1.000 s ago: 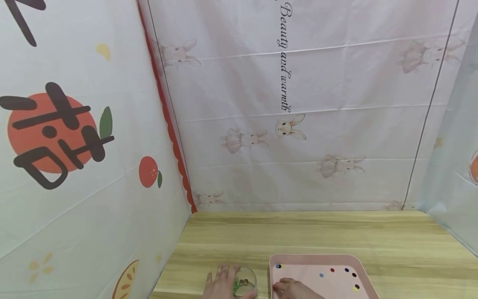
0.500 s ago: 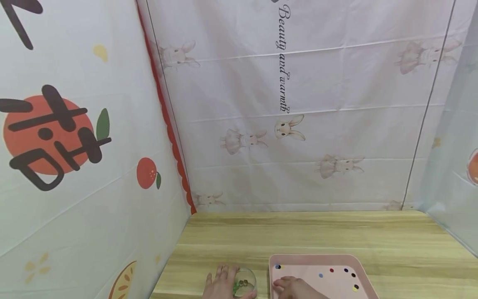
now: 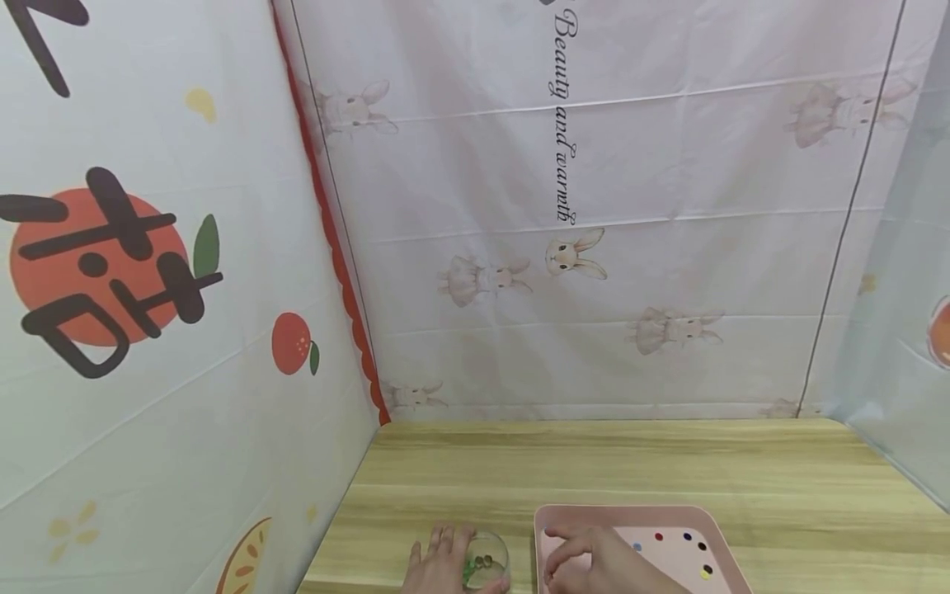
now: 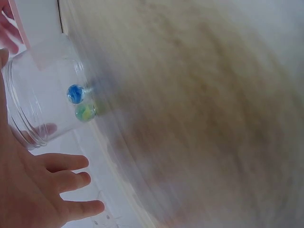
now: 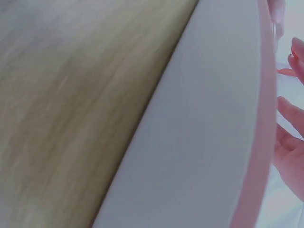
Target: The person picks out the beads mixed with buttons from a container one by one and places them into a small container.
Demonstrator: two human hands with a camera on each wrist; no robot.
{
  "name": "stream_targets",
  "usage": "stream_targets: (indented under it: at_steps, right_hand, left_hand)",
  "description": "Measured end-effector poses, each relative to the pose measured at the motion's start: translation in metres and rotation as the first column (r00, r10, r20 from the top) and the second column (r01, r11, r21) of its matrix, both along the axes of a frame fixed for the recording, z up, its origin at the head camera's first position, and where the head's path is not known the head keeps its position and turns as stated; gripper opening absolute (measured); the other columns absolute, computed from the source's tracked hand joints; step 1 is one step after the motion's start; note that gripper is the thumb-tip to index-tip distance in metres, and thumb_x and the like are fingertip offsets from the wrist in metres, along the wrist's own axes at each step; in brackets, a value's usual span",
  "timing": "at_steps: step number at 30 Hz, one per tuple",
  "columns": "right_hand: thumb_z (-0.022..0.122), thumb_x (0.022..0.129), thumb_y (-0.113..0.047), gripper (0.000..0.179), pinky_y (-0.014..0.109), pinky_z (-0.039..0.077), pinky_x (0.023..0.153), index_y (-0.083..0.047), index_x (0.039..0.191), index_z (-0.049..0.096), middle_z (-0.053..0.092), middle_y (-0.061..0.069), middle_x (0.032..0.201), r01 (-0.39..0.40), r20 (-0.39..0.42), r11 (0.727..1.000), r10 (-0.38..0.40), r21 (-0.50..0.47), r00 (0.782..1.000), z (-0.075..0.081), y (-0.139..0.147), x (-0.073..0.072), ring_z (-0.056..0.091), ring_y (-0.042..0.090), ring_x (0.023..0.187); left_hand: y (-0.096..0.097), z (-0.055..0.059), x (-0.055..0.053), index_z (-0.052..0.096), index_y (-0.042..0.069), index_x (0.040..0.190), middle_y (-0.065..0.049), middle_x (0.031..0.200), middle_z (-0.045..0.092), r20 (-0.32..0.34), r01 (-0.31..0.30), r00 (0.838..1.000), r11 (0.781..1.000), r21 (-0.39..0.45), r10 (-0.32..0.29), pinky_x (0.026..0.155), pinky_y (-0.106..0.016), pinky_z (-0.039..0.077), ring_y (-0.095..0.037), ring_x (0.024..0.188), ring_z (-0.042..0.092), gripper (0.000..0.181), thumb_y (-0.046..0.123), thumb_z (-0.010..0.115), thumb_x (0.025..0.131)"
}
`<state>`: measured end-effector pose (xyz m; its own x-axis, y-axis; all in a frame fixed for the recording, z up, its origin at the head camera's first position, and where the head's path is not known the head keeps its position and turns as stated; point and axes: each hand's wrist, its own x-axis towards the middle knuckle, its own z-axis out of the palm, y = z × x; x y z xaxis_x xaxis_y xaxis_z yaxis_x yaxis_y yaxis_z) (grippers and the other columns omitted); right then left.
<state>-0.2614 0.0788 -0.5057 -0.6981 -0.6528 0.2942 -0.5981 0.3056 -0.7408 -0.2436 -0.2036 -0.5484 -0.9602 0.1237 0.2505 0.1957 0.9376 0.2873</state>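
Note:
My left hand (image 3: 438, 565) holds a clear jar (image 3: 499, 551), its thumb and forefinger around the side while the other fingers stick out straight. Inside the jar, the left wrist view shows a blue marble (image 4: 75, 94) and a green-yellow marble (image 4: 86, 111) near its base. Over the left part of a pink tray (image 3: 616, 516) is my right hand (image 3: 594, 561), forefinger stretched toward the far left corner and thumb apart from it. The hand covers the small pieces in that corner. No piece shows between these fingers. The right wrist view catches the fingers (image 5: 290, 111) beyond the tray's wall.
Several small round pieces lie in the tray's right half, among them a red one (image 3: 659, 537), a light blue one (image 3: 637, 547) and a yellow one (image 3: 706, 575). The wooden table (image 3: 594, 462) meets printed cloth walls (image 3: 505, 355) at the back and sides.
My right hand has moved forward in the tray toward its far left corner, and its forefinger and thumb have spread. The left hand and the jar stay where they were.

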Motion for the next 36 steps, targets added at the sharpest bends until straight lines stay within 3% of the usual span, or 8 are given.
stream_targets:
  at_steps: [5, 12, 16, 21, 28, 32, 36]
  right_hand:
    - [0.076, 0.087, -0.029, 0.005, 0.025, 0.047, 0.096, -0.031, 0.091, 0.078, 0.063, 0.012, 0.134, 0.075, -0.044, 0.997, -0.076, -0.028, 0.996, 0.004, -0.001, 0.002, 0.056, 0.027, 0.128]
    - [0.072, 0.092, -0.033, 0.015, 0.022, 0.046, 0.099, -0.024, 0.103, 0.078, 0.061, 0.017, 0.135, 0.03, -0.078, 0.995, -0.038, -0.093, 0.996, 0.006, -0.004, -0.005, 0.054, 0.029, 0.131]
    - [0.071, 0.092, -0.036, 0.016, 0.025, 0.047, 0.098, -0.027, 0.104, 0.077, 0.062, 0.017, 0.135, 0.055, -0.048, 0.994, -0.06, -0.095, 0.997, 0.006, -0.009, -0.009, 0.055, 0.035, 0.129]
    - [0.07, 0.092, -0.037, 0.015, 0.038, 0.054, 0.091, -0.029, 0.103, 0.077, 0.062, 0.012, 0.135, 0.073, 0.021, 0.993, -0.071, -0.094, 0.997, 0.009, -0.016, -0.01, 0.056, 0.039, 0.126]
    - [0.067, 0.094, -0.04, 0.016, 0.038, 0.053, 0.088, -0.034, 0.107, 0.076, 0.058, 0.005, 0.142, 0.092, 0.162, 0.991, -0.076, -0.097, 0.984, 0.015, -0.024, -0.009, 0.053, 0.034, 0.132]
    - [0.066, 0.095, -0.039, 0.017, 0.046, 0.053, 0.091, -0.034, 0.109, 0.075, 0.055, 0.005, 0.145, 0.085, 0.23, 0.991, -0.058, -0.105, 0.971, 0.017, -0.028, -0.009, 0.049, 0.038, 0.134]
    - [0.066, 0.096, -0.036, 0.017, 0.039, 0.054, 0.091, -0.031, 0.109, 0.075, 0.054, 0.008, 0.146, 0.065, 0.22, 0.989, -0.034, -0.135, 0.975, 0.014, -0.036, -0.01, 0.045, 0.04, 0.137]
  left_hand:
    - [-0.001, 0.001, 0.0, 0.053, 0.015, 0.135, -0.027, 0.135, 0.057, 0.012, 0.003, 1.0, 1.0, 0.001, -0.003, 0.098, -0.076, 0.034, -0.046, 0.129, 0.05, 0.092, 0.086, 0.051, 0.076]
    - [-0.001, 0.002, 0.001, 0.052, 0.014, 0.137, -0.028, 0.137, 0.055, 0.007, 0.01, 1.0, 1.0, 0.018, -0.01, 0.098, -0.077, 0.033, -0.048, 0.13, 0.049, 0.09, 0.083, 0.051, 0.08]
    - [-0.001, 0.002, 0.0, 0.052, 0.014, 0.138, -0.028, 0.137, 0.055, 0.017, 0.008, 1.0, 1.0, 0.022, -0.008, 0.098, -0.077, 0.033, -0.049, 0.13, 0.049, 0.091, 0.084, 0.05, 0.079]
    - [-0.001, 0.002, -0.001, 0.052, 0.015, 0.137, -0.027, 0.137, 0.055, 0.036, 0.004, 0.999, 1.0, 0.016, -0.004, 0.098, -0.077, 0.033, -0.048, 0.13, 0.049, 0.091, 0.085, 0.05, 0.078]
    - [-0.002, 0.004, 0.001, 0.054, 0.017, 0.134, -0.026, 0.135, 0.057, 0.047, -0.002, 0.999, 1.0, 0.012, 0.002, 0.098, -0.076, 0.034, -0.046, 0.129, 0.05, 0.09, 0.087, 0.05, 0.077]
    - [-0.001, 0.006, 0.001, 0.054, 0.018, 0.134, -0.024, 0.136, 0.057, 0.072, -0.019, 0.997, 1.0, 0.016, 0.018, 0.099, -0.075, 0.033, -0.045, 0.13, 0.05, 0.092, 0.089, 0.048, 0.075]
    - [-0.002, 0.005, 0.002, 0.053, 0.018, 0.135, -0.023, 0.138, 0.056, 0.082, -0.024, 0.996, 1.0, 0.012, 0.023, 0.1, -0.075, 0.032, -0.045, 0.131, 0.049, 0.094, 0.09, 0.048, 0.074]
